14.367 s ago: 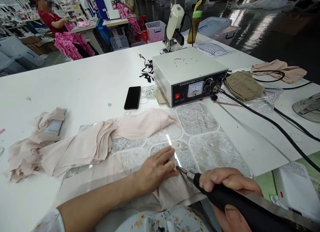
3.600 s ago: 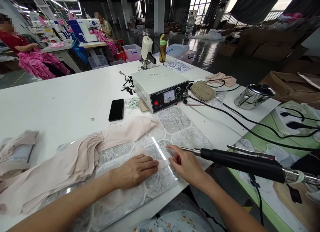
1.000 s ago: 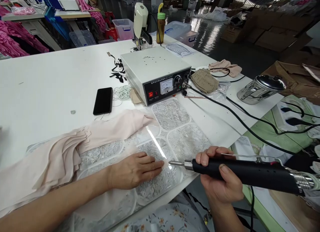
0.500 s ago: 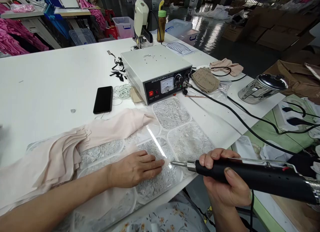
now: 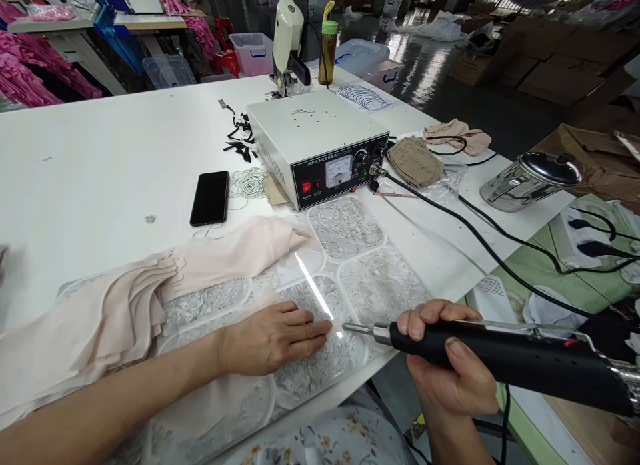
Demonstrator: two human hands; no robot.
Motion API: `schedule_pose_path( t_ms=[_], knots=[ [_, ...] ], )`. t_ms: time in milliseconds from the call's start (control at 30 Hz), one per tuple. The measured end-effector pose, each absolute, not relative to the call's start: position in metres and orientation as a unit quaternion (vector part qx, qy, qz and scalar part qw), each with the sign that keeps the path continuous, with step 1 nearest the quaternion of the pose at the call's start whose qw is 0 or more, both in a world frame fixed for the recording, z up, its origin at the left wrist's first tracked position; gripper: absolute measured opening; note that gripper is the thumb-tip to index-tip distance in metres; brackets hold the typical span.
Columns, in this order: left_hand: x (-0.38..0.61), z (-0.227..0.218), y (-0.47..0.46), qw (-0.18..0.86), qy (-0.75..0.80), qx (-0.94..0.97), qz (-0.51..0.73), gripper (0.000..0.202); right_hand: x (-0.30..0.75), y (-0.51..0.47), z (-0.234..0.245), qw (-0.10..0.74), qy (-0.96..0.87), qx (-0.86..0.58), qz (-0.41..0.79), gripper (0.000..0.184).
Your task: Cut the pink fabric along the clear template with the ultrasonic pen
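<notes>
My right hand (image 5: 453, 358) is wrapped round the black body of an ultrasonic welding gun (image 5: 520, 358). The gun's thin metal tip (image 5: 356, 328) points left, just beyond the fingertips of my left hand (image 5: 280, 338). That left hand lies flat, palm down, with its fingers stretched over a piece of thin, sheer pale pink fabric (image 5: 200, 408). Whether the tip touches the fabric is too fine to tell. Under both is a clear sheet with a grey stone-patterned mat (image 5: 383, 285). A stack of pale pink fabric pieces (image 5: 120, 311) lies to the left, partly behind my forearm.
A white control box (image 5: 320, 141) stands at the middle of the table, its black cable (image 5: 465, 225) running right to the gun. Around it are a phone (image 5: 210, 198), pale elastic cord (image 5: 249, 183), brown card templates (image 5: 415, 161), a steel mug (image 5: 530, 178) and a bottle (image 5: 327, 51).
The whole view has shifted slightly, so things sit a little further right. My hands, the welding gun and the fabric hold nearly the same places relative to one another.
</notes>
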State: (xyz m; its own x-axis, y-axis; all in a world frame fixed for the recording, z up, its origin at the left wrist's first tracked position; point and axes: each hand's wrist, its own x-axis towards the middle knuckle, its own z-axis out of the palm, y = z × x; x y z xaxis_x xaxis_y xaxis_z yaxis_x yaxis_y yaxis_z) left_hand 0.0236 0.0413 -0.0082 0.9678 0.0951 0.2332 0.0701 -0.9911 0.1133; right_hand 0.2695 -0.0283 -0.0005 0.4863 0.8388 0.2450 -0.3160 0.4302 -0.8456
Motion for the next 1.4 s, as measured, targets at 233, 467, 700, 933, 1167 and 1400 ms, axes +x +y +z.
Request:
schedule_pose_path(
  t_ms=[233, 467, 700, 933, 1167, 1400],
  knots=[
    [0.025, -0.007, 0.041, 0.049, 0.044, 0.99, 0.124, 0.027, 0.271, -0.03, 0.002, 0.754, -0.373, -0.403, 0.361, 0.007],
    [0.026, -0.006, 0.042, 0.047, 0.035, 0.989, 0.136, 0.028, 0.268, -0.028, 0.006, 0.76, -0.361, -0.406, 0.356, 0.008],
    [0.025, -0.008, 0.041, 0.049, 0.038, 0.991, 0.118, 0.031, 0.263, -0.025, 0.003, 0.757, -0.366, -0.403, 0.363, 0.01],
    [0.025, -0.009, 0.042, 0.046, 0.032, 0.989, 0.134, 0.027, 0.265, -0.024, 0.003, 0.753, -0.388, -0.394, 0.357, 0.006],
    [0.025, -0.011, 0.041, 0.033, 0.031, 0.989, 0.137, 0.026, 0.266, -0.03, 0.006, 0.754, -0.377, -0.389, 0.371, 0.012],
    [0.025, -0.006, 0.042, 0.011, 0.021, 0.99, 0.141, 0.027, 0.265, -0.033, 0.004, 0.748, -0.384, -0.382, 0.382, 0.01]
  ],
)
